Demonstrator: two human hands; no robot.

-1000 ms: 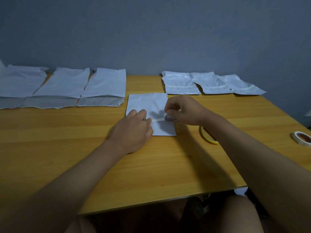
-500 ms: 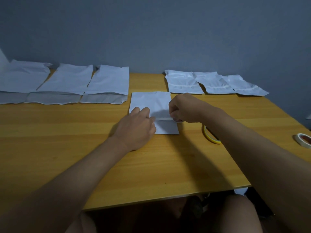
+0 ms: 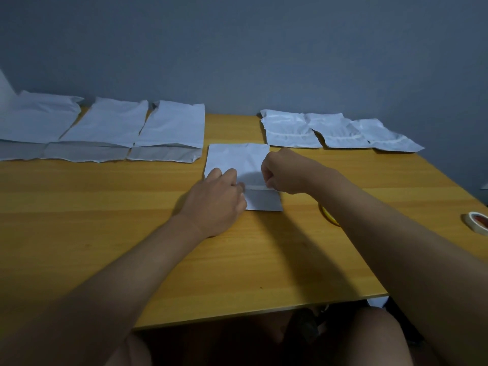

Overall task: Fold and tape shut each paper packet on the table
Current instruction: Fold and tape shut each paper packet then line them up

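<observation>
- Two bare hands sit on a flat white paper packet (image 3: 236,161) in the middle of the yellow wooden table (image 3: 105,207).
- The packet lies flat, with its near flap folded up, and a thin strip of clear tape (image 3: 254,187) runs across the fold between the two hands.
- The left hand (image 3: 216,200) rests on the left side of the packet. Its fingers are bent down onto the paper at the left end of the strip. I cannot tell if they pinch the tape or just press.
- The right hand (image 3: 284,171) is curled into a fist at the right end of the strip. Its fingertips are tucked under, so I cannot tell what they hold.
- Three bigger white paper packets (image 3: 105,128) with open flaps lie in a row at the far left of the table, touching each other.
- Three crinkled white packets (image 3: 335,132), already folded, lie in a row at the far right, overlapping a little.
- A yellow tape ring (image 3: 328,215) peeks out just beside the right arm.
- A white tape roll with a red middle (image 3: 477,222) sits near the right edge of the table, well apart from the hands.
</observation>
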